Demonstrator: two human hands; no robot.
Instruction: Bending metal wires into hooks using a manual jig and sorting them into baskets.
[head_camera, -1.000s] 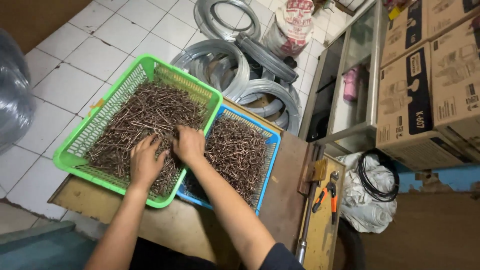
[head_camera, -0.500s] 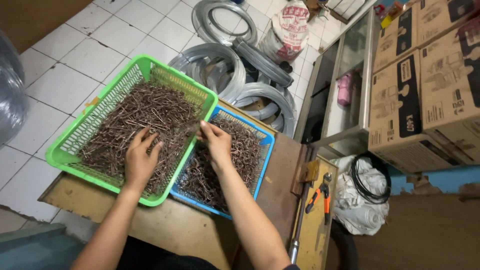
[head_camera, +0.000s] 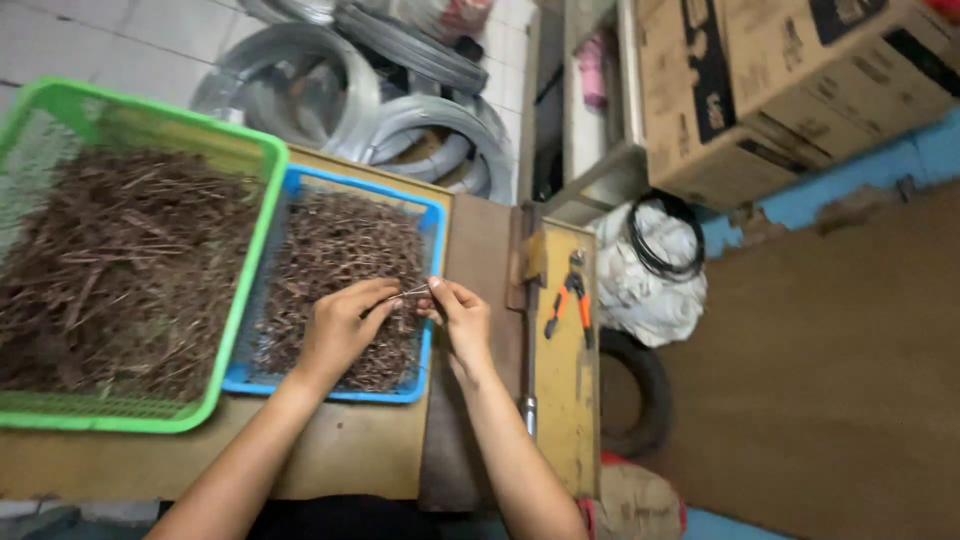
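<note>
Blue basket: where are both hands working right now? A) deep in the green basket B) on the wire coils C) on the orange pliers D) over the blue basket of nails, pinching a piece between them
D: the left hand and right hand meet over the blue basket, pinching a thin nail between their fingertips.

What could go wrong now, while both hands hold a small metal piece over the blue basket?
The thin piece is pinched only by fingertips of the left hand and right hand, so it may slip. The rusty pieces in the blue basket might prick bare skin.
</note>
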